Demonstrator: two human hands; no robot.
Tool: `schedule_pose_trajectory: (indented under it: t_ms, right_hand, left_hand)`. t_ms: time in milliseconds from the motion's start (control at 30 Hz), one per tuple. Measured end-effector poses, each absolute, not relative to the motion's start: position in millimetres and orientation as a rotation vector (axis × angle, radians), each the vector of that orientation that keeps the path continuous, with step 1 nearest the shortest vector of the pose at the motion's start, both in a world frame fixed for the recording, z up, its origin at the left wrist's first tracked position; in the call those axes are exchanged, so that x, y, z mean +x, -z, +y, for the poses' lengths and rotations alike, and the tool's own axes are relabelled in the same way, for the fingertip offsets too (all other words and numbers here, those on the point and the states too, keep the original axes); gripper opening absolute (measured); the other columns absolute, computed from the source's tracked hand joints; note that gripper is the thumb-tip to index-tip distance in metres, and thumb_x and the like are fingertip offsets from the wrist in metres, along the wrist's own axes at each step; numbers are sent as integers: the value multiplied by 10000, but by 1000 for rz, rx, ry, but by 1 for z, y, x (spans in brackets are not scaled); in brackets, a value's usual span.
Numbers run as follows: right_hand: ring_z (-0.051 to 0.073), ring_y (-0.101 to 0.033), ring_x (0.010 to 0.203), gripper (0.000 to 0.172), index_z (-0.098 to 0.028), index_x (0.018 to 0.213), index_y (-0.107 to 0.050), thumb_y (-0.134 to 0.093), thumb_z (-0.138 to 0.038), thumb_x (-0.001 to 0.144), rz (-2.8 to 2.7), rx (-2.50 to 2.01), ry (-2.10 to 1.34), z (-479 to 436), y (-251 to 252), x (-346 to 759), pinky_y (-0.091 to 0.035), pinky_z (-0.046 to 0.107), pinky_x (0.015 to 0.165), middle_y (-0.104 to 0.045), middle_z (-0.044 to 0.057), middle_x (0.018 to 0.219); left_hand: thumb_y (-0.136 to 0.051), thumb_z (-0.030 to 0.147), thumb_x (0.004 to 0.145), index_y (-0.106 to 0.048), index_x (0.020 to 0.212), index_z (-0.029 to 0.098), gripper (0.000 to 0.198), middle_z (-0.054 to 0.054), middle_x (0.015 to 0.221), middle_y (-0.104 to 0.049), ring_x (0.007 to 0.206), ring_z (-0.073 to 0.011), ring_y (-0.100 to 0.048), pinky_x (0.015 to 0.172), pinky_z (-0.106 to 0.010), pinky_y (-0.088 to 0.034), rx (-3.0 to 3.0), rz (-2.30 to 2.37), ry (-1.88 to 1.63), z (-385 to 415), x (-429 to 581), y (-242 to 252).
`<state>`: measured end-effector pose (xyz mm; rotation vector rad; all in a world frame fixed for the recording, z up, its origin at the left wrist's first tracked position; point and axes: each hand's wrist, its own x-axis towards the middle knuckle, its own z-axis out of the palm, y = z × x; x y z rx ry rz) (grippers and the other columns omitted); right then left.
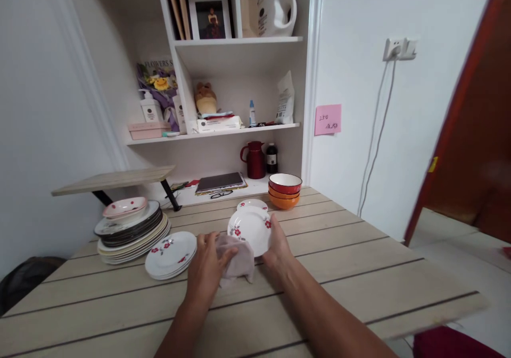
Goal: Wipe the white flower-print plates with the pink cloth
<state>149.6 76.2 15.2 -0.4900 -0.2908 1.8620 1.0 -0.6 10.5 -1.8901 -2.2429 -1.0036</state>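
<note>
A white flowered plate [250,229] is being held tilted up over the desk [359,273], with its face turned toward the camera. It is being gripped at its right rim by the right hand [278,250], the thumb being laid on the front of the rim. A pale cloth [240,262] is being clutched in the left hand [206,266] and pressed against the plate's lower left edge. The rest of the cloth is hanging below the plate, and whether it is touching the desk cannot be told.

Just left of the left hand, a low stack of small flowered plates [170,254] is being carried by the desk. Beyond it, a taller stack of larger plates [133,235] is being topped by a pink bowl [124,207]. Directly behind the held plate, another small plate [252,205] is lying flat. To its right, near the desk's far edge, nested red and orange bowls [284,190] are being kept. A red jug [254,160] and a dark bottle [272,158] are being kept side by side on the shelf [215,133] unit behind the desk.
</note>
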Motion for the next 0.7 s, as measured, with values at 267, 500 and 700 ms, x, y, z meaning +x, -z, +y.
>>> schedule_pose_trajectory:
  t_ms: [267, 500, 700]
  right_hand:
    - [229, -702, 837, 496, -151, 1174, -618, -430, -522, 904, -340, -490, -1860, 75, -12, 150, -518, 384, 870, -752, 74, 927]
    - [203, -709, 775, 433, -220, 1210, -601, -444, -494, 914, -263, -675, -1710, 79, -14, 152, -528, 374, 851, -760, 20, 873]
    - [227, -712, 813, 460, -123, 1126, -639, -463, -488, 907, -444, -628, -1984, 58, -17, 137, -522, 379, 849, -755, 96, 903]
  left_hand:
    - [-650, 491, 676, -626, 767, 215, 291, -36, 841, -637, 769, -210, -615, 650, -286, -435, -2006, -2292, 1200, 5, 18, 4]
    - [-473, 404, 813, -527, 743, 198, 224, -82, 945, -548, 908, -219, -551, 863, -366, -438, -1385, -2189, 1649, 9, -4, -14]
    - [-597, 455, 780, -548, 985, 205, 327, -32, 962, -616, 872, -168, -596, 786, -283, -492, -1567, -1814, 2352, -6, 3, -30]
